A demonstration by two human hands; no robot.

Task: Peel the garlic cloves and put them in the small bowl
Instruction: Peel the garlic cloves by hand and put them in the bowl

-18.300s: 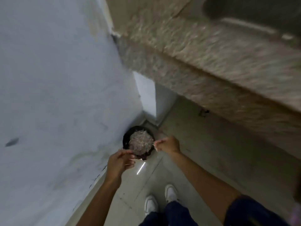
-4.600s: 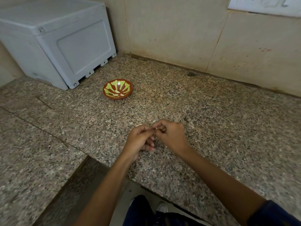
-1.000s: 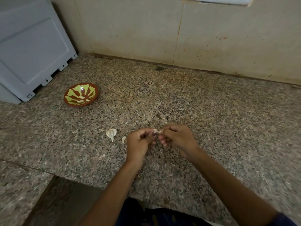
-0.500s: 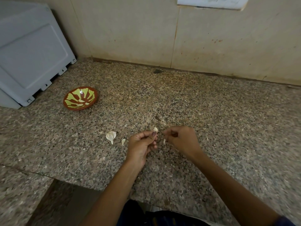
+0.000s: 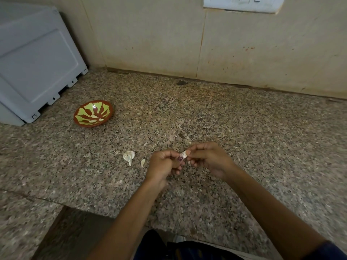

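The clove [image 5: 183,155] is mostly hidden between the two hands; only a small pale, papery piece of it shows, with a purple spot just below it that may be skin of the clove or a painted nail, I cannot tell which. The left hand [image 5: 163,165] has its fingers curled and pinches the clove from the left side, and the right hand [image 5: 208,158] also has its fingers curled and pinches the same piece from the right, so both hands meet above the counter [image 5: 244,128], near its front edge. Whether the clove is already peeled is not possible to see. Two loose white peels lie on the counter just left of the left hand: a bigger one [image 5: 129,156] and a smaller one [image 5: 143,163]. The bowl [image 5: 93,113], red-brown with green leaf pattern, stands well apart to the far left; some pale shapes inside it are hard to separate from the pattern. Behind the bowl a grey box [image 5: 37,68] is cut off by the left edge, and a white switch plate [image 5: 242,4] is cut off at the top.
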